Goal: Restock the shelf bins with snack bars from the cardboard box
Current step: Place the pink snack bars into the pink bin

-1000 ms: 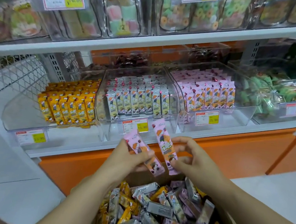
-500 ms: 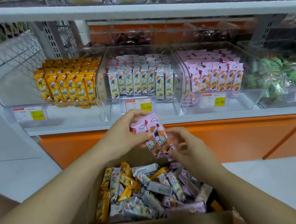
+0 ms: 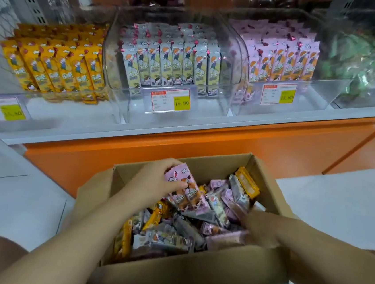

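An open cardboard box (image 3: pixel 190 283) on the floor holds a jumble of loose snack bars (image 3: pixel 172 232) in yellow, grey and pink wrappers. My left hand (image 3: pixel 152 184) is closed on a small bundle of pink bars (image 3: pixel 183 190) over the box's far left part. My right hand (image 3: pixel 258 230) is down among the bars at the box's right side; it is blurred and its grip is unclear. On the shelf stand three clear bins: yellow bars (image 3: pixel 53 65) on the left, grey bars (image 3: pixel 174 61) in the middle, pink bars (image 3: pixel 283 54) on the right.
Price tags (image 3: pixel 170 99) hang on the bin fronts. Green packets (image 3: pixel 363 65) fill a further bin at the far right. An orange base panel (image 3: pixel 250 153) runs under the white shelf edge. The floor around the box is pale tile.
The view has tilted down toward the box. Both hands dropped from in front of the shelf; the left keeps the pink bars, the right let go of them and moved into the box's right side.
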`<control>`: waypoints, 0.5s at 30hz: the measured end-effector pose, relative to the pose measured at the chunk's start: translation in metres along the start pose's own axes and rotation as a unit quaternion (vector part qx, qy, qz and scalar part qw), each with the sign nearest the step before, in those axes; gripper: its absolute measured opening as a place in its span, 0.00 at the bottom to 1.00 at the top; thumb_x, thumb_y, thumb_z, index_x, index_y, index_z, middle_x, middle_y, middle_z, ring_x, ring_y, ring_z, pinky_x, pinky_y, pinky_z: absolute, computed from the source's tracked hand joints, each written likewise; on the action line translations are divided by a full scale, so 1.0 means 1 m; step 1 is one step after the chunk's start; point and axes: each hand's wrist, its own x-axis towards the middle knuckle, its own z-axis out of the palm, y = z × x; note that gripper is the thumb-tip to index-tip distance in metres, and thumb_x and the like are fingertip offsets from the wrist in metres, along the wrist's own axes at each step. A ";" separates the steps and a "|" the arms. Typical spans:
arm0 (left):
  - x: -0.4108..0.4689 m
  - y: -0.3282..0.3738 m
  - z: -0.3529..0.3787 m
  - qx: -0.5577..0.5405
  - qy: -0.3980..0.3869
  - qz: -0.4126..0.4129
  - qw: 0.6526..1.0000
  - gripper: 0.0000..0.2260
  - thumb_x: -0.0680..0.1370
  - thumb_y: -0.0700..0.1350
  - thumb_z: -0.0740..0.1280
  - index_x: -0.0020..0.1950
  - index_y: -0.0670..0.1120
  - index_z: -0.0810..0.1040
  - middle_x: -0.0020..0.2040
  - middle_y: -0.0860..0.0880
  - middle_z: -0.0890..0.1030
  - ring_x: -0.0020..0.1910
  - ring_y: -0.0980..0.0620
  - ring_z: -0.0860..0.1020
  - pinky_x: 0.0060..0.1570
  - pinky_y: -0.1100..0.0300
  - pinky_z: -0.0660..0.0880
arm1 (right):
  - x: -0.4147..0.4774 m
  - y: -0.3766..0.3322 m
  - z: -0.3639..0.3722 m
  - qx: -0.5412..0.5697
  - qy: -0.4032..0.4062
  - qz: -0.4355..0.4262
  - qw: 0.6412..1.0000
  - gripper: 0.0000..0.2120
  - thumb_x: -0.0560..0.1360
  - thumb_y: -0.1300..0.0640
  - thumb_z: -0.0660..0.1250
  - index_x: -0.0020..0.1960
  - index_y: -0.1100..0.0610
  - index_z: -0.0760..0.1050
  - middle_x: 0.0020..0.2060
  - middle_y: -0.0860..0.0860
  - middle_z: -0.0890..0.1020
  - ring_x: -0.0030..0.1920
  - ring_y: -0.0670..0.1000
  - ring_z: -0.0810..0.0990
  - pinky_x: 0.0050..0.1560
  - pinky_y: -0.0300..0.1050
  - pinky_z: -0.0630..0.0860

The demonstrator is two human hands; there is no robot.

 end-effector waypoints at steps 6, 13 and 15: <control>-0.004 -0.004 0.001 0.012 -0.017 0.006 1.000 0.16 0.75 0.49 0.70 0.62 0.54 0.73 0.51 0.60 0.77 0.48 0.64 0.75 0.49 0.64 0.74 | -0.005 0.000 -0.019 0.059 0.150 -0.021 0.987 0.07 0.75 0.51 0.66 0.50 0.53 0.73 0.41 0.47 0.69 0.43 0.50 0.72 0.46 0.45 0.73; -0.007 0.020 -0.037 0.011 0.037 0.025 0.999 0.15 0.74 0.48 0.71 0.57 0.58 0.72 0.52 0.59 0.77 0.47 0.60 0.75 0.45 0.69 0.72 | -0.047 0.014 -0.058 0.218 0.436 -0.131 0.863 0.10 0.72 0.59 0.70 0.50 0.45 0.77 0.48 0.40 0.74 0.51 0.42 0.72 0.48 0.33 0.69; -0.009 0.032 -0.047 0.014 0.048 0.031 0.998 0.14 0.74 0.49 0.71 0.57 0.58 0.73 0.50 0.58 0.78 0.47 0.58 0.77 0.48 0.62 0.75 | -0.059 0.014 -0.064 0.266 0.439 -0.172 0.841 0.09 0.71 0.56 0.73 0.49 0.47 0.77 0.47 0.41 0.75 0.49 0.38 0.71 0.45 0.30 0.67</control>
